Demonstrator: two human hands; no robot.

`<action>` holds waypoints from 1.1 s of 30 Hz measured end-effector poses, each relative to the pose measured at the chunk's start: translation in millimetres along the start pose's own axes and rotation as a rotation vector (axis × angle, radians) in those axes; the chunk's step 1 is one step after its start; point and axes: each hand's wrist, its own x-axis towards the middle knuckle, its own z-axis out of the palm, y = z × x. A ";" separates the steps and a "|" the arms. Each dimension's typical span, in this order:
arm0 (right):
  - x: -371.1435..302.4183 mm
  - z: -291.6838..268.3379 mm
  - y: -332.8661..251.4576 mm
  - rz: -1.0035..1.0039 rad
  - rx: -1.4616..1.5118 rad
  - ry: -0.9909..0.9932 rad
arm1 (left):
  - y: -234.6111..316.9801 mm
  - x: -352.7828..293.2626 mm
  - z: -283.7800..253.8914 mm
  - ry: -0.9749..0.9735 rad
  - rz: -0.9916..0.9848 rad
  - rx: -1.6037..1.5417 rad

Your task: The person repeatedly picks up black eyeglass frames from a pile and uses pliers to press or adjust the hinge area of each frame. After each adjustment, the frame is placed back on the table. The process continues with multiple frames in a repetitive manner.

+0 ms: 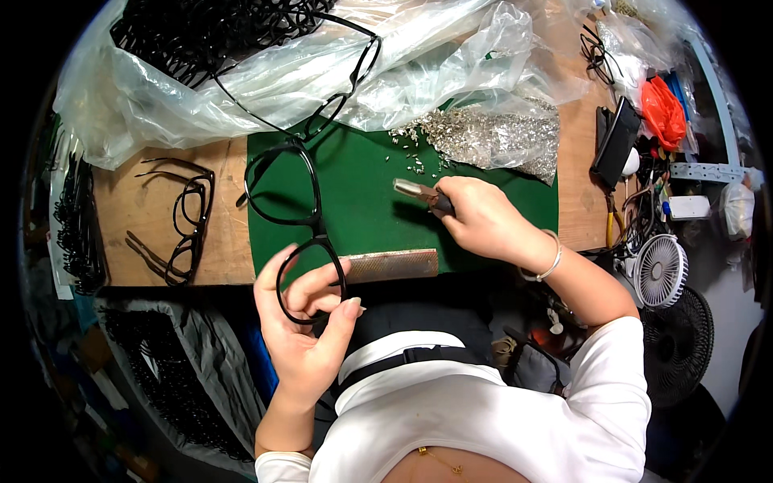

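Near the table's front edge, my left hand (299, 346) holds a black eyeglass frame (320, 229) by one rim, with fingers and thumb around it. The frame stands tilted, its other rim over the green mat (362, 205). My right hand (487, 217) is wrapped round the dark handles of a pair of pliers (413, 191), their metal jaws pointing left above the mat. Beyond them lie many tiny silvery metal pieces (459, 133), partly on a clear plastic sheet. Another black eyeglass frame (354, 76) lies farther back, against the plastic. I cannot tell whether the pliers hold anything.
A flat, rough metal strip (394, 265) lies along the front edge. At left are folded eyeglass frames (193, 229); at the back, a plastic bag (121, 105) of black frames (209, 36). A phone (616, 143), red bag (663, 113) and small white fan (660, 271) are at right.
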 end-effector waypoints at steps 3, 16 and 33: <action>2.5 -6.4 0.1 0.094 0.080 -0.080 | 1.5 5.8 0.7 0.005 0.054 -0.024; -26.2 -13.5 -51.6 0.043 0.625 -0.012 | -12.1 12.2 26.2 -0.128 0.310 0.187; -22.9 -20.4 -72.4 0.259 1.268 -0.397 | 8.7 19.6 21.0 -0.322 0.126 -0.042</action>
